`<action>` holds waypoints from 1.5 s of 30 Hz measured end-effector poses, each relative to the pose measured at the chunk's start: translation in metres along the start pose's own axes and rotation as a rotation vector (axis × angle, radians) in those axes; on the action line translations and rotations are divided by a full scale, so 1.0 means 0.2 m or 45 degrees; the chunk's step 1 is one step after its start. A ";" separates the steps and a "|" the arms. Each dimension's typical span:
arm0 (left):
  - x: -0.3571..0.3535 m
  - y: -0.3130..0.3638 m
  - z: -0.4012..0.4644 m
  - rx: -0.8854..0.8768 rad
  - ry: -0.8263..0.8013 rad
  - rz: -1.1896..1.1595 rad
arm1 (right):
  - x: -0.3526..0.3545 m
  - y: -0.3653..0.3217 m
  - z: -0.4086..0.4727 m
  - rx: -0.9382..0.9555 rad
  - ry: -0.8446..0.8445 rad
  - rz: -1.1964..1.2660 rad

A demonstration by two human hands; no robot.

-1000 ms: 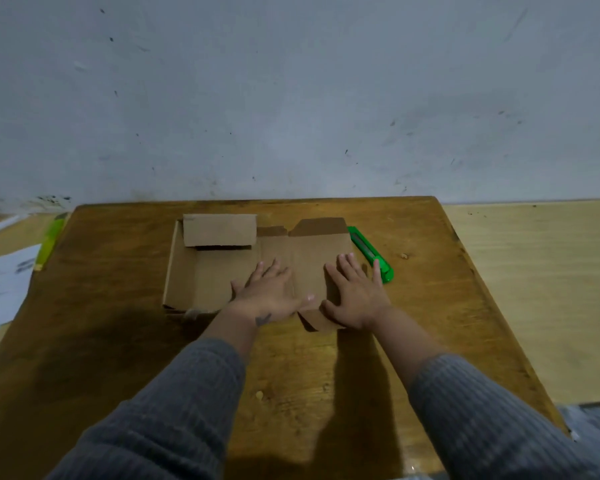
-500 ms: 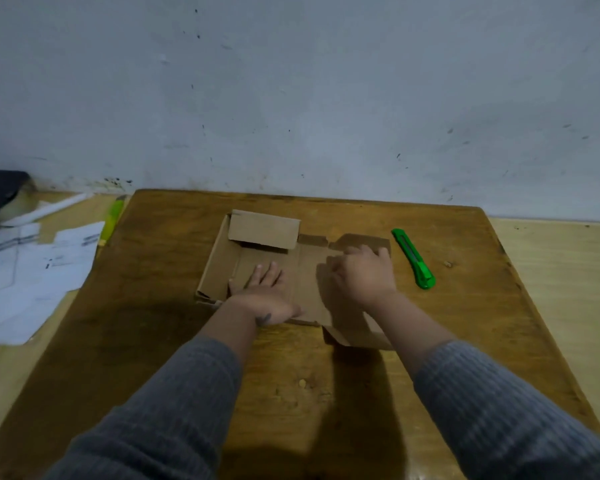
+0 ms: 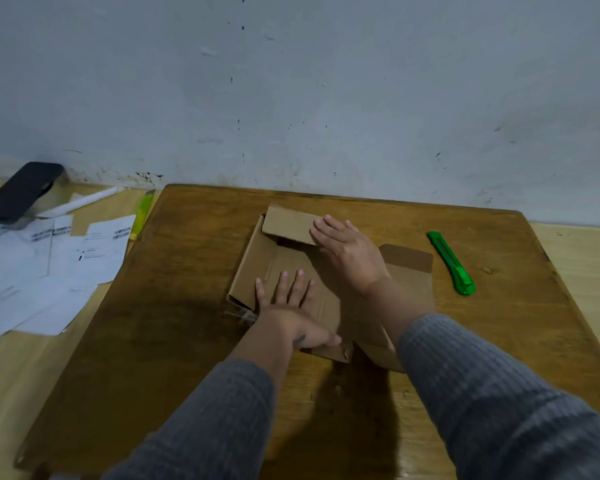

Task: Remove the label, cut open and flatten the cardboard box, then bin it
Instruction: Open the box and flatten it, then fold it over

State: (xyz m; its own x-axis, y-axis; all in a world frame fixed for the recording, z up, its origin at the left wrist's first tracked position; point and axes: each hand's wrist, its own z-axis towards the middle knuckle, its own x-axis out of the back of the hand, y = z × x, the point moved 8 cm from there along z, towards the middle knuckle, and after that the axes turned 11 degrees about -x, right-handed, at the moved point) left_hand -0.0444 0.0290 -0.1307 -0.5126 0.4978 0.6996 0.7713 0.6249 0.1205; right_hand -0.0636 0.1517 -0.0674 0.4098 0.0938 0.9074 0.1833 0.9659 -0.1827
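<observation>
— On the brown wooden desk (image 3: pixel 194 306), mid-surface, your cardboard box (image 3: pixel 253 271) lies cut open and mostly spread. Your left hand (image 3: pixel 291 306) presses flat on the centre panel, fingers splayed and gripping nothing. Your right hand (image 3: pixel 350 254) lies open-palmed on the far flap (image 3: pixel 286 221), which stands folded over, not flat.

— What could go wrong?

— Corrugated board is stiff and springy, so that flap will likely pop up once you lift off; crease it hard along the fold. Your palm may also skid on the smooth, matte face. A shred of clear tape (image 3: pixel 239 315) at the near-left corner could snag. Mind the green utility knife (image 3: pixel 452 263) lying just right of the box; I can't tell whether its blade is out.
</observation>
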 end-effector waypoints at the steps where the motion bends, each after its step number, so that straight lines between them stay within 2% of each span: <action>1: 0.00 0.00 0.00 0.001 0.003 0.006 | 0.02 0.01 0.01 -0.026 0.027 0.063; 4: 0.00 0.00 -0.01 -0.020 0.003 0.005 | 0.07 0.06 0.06 -0.181 0.033 0.228; 8: 0.00 0.00 0.00 -0.035 -0.025 0.012 | 0.10 0.13 0.18 -0.366 0.017 0.269; 13: 0.00 0.00 0.02 -0.036 -0.059 -0.018 | -0.06 0.20 0.26 -0.521 -0.278 0.134; 19: -0.01 0.00 0.04 -0.005 -0.105 0.005 | -0.18 0.24 0.27 -0.569 -0.311 0.092; 24: 0.01 0.01 0.02 0.009 -0.047 -0.026 | -0.12 0.22 0.24 -0.449 -0.240 -0.011; 29: 0.09 0.09 0.03 0.001 0.136 -0.393 | 0.06 0.18 0.04 -0.486 -0.094 -0.089; 31: 0.14 0.15 0.04 -0.013 0.203 -0.558 | 0.14 0.19 -0.05 -0.576 -0.020 -0.011; 32: 0.17 0.17 0.05 -0.022 0.241 -0.637 | 0.14 0.22 -0.08 -0.637 -0.051 0.052; 35: 0.26 0.16 0.02 -0.111 0.422 -0.700 | 0.08 0.27 -0.18 -0.809 -0.423 0.178; 38: 0.36 0.06 -0.04 -0.249 0.633 -0.357 | 0.02 0.21 -0.27 -0.947 -0.765 0.289; 40: 0.36 -0.03 -0.08 -0.312 0.597 -0.066 | -0.02 0.14 -0.32 -0.978 -0.952 0.275; 43: 0.28 -0.14 -0.11 -0.327 0.450 0.275 | -0.08 0.03 -0.41 -0.911 -1.305 0.045; 45: 0.26 -0.15 -0.13 -0.319 0.460 0.360 | -0.09 0.03 -0.44 -0.910 -1.388 0.000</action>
State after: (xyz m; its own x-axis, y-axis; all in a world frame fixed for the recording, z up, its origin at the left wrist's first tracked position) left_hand -0.0845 0.0199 -0.0801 -0.1427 0.3596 0.9221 0.9501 0.3110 0.0257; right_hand 0.0078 0.1342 -0.1176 -0.4600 0.5662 0.6840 0.7536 0.6564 -0.0365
